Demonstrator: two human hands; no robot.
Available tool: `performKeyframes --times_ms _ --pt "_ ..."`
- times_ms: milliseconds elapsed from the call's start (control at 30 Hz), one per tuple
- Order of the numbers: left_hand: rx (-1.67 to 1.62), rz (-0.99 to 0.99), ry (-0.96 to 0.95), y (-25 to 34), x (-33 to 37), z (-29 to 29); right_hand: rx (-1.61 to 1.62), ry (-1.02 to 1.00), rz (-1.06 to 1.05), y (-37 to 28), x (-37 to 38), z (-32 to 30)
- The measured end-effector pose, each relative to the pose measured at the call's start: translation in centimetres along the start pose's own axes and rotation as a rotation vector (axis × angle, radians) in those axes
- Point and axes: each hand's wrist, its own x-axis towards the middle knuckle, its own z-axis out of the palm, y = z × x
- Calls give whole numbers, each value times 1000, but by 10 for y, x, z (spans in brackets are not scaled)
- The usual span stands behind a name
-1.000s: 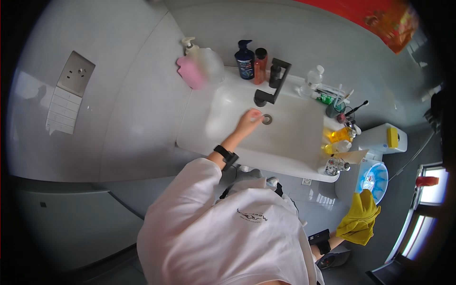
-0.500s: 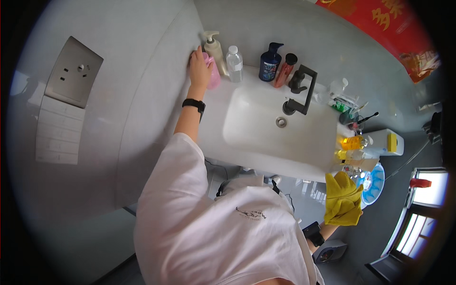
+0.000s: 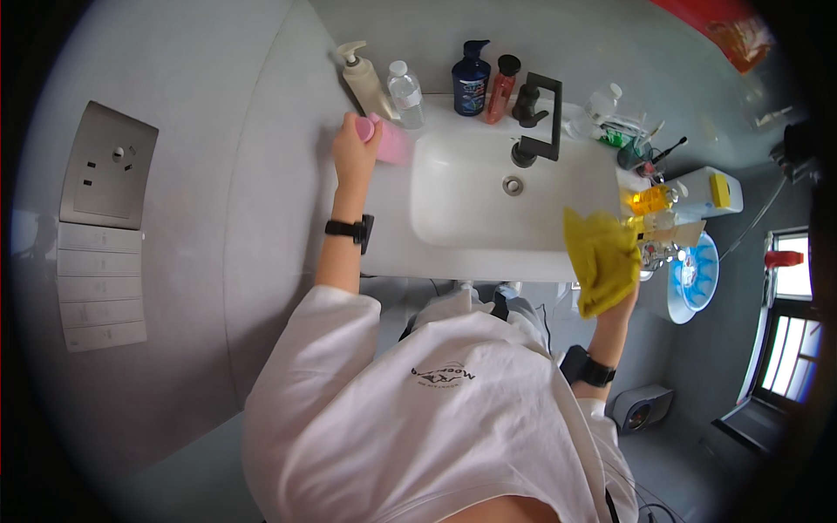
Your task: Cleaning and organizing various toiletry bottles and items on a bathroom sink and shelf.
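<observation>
My left hand [image 3: 353, 152] is wrapped round the upper end of a pink bottle [image 3: 392, 145], which tilts over the counter at the sink's left rim. Just behind it stand a beige pump bottle [image 3: 368, 87] and a clear bottle [image 3: 406, 94] with a white cap. At the right front corner of the white sink [image 3: 462, 205], my right hand [image 3: 629, 299] grips a yellow cloth [image 3: 602, 266]. The cloth hangs in loose folds and hides most of the fingers.
Along the back edge are a dark blue pump bottle [image 3: 471, 80], a red-brown bottle [image 3: 501, 91] and a black faucet [image 3: 526, 109]. Several bottles, including an orange one [image 3: 647, 201], crowd the right side. Beyond them is a blue-lined basin [image 3: 697, 270].
My left hand has drawn the pink bottle toward me, away from the beige pump bottle. My right hand has raised the yellow cloth forward to the sink's front edge. The view has shifted.
</observation>
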Motion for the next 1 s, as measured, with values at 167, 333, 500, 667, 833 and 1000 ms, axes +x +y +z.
performKeyframes --times_ms 167,333,500,667,833,1000 --pt "-302 53 -91 74 -41 -18 -691 -169 70 41 40 50" --pt "-521 225 -145 141 -70 -10 -891 -304 -295 106 65 116" --pt "-571 238 -135 175 -68 -23 -1010 -41 -56 100 102 79" --pt "-582 249 -168 181 -60 -13 -728 -42 -7 99 100 32" --pt "-606 318 -146 195 -78 2 -840 -161 -498 73 83 118" --pt "-617 294 -58 201 -59 -22 -992 -71 -201 63 95 68"
